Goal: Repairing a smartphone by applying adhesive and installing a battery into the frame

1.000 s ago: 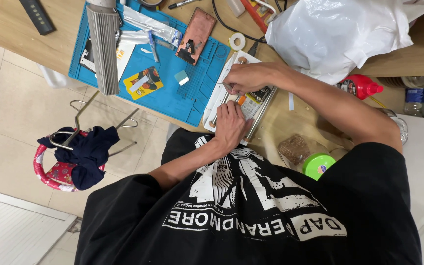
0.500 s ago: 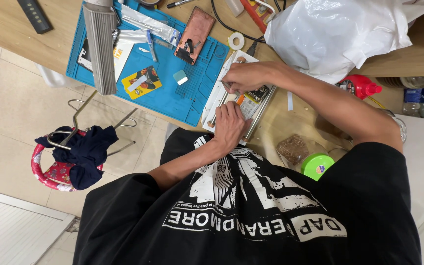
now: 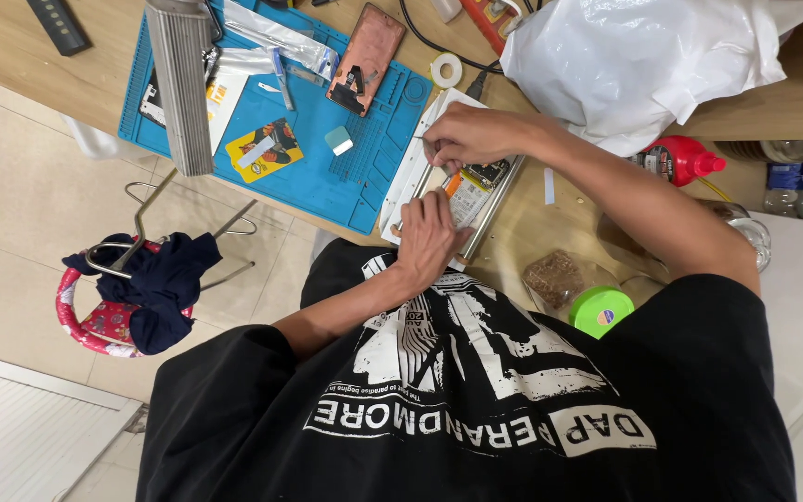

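An opened phone (image 3: pixel 478 181) with its circuit board showing lies in a white and metal holder (image 3: pixel 408 177) at the wooden table's near edge. My left hand (image 3: pixel 427 244) lies over the phone's near end and holds it down, fingers curled. My right hand (image 3: pixel 471 138) hovers over the phone's far end, pinched on a thin tool (image 3: pixel 418 138) that points left. My black printed shirt fills the lower part of the view.
A blue work mat (image 3: pixel 364 186) to the left carries a copper-coloured phone back (image 3: pixel 366 58), a yellow card (image 3: pixel 265 149) and small parts. A grey ribbed lamp head (image 3: pixel 181 84) hangs over it. White plastic bag (image 3: pixel 643 65), red-capped bottle (image 3: pixel 680 160) and green lid (image 3: pixel 601 310) sit right. Stool (image 3: pixel 104 316) below left.
Both hands stay on the phone in almost the same place. Only the view has shifted slightly.
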